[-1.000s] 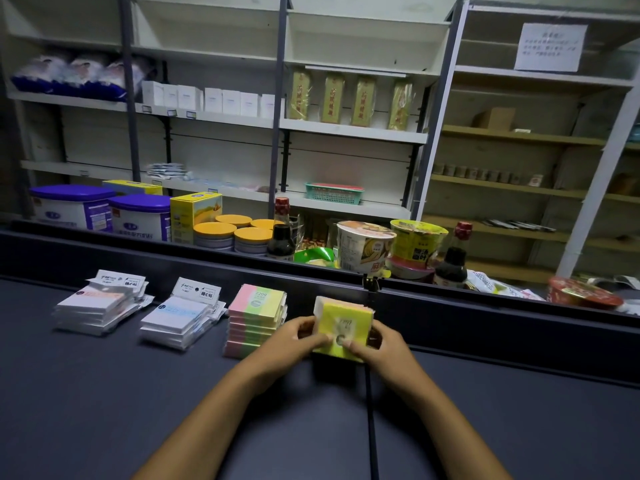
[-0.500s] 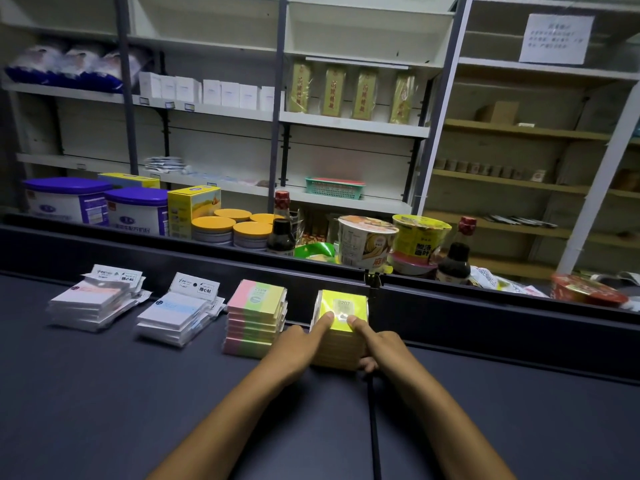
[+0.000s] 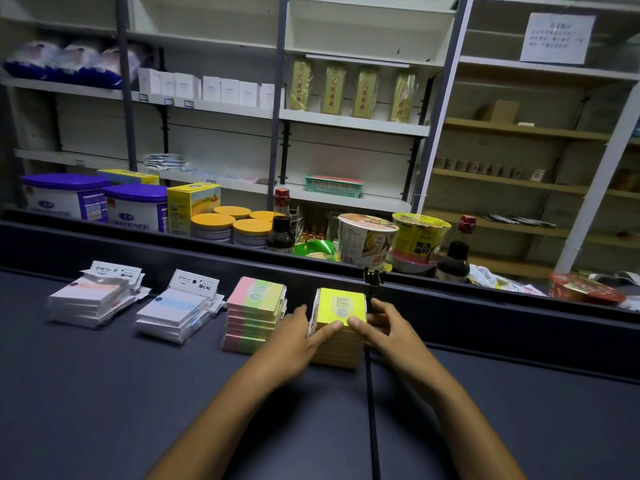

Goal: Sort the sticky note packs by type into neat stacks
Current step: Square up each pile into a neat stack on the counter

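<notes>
Four stacks of sticky note packs stand in a row on the dark counter (image 3: 104, 393). From left to right they are white-and-pink packs (image 3: 91, 299), white-and-blue packs (image 3: 175, 311), a pink-and-green stack (image 3: 254, 315) and a yellow stack (image 3: 343, 304). My left hand (image 3: 298, 336) holds the yellow stack's left side, thumb on the top pack's front edge. My right hand (image 3: 384, 329) grips its right side with curled fingers, thumb also on top. The lower yellow packs are partly hidden behind my hands.
A raised dark ledge (image 3: 485, 306) runs behind the stacks. Beyond it stand milk powder tubs (image 3: 65, 197), yellow-lidded tins (image 3: 213, 226), soy sauce bottles (image 3: 281, 226), noodle cups (image 3: 367, 240) and metal shelving (image 3: 353, 123). A thin seam (image 3: 372, 427) runs down the counter.
A second ago both hands held a yellow pack tilted above the counter. It now lies flat on top of the yellow stack, and my hands have closed in around the stack's sides.
</notes>
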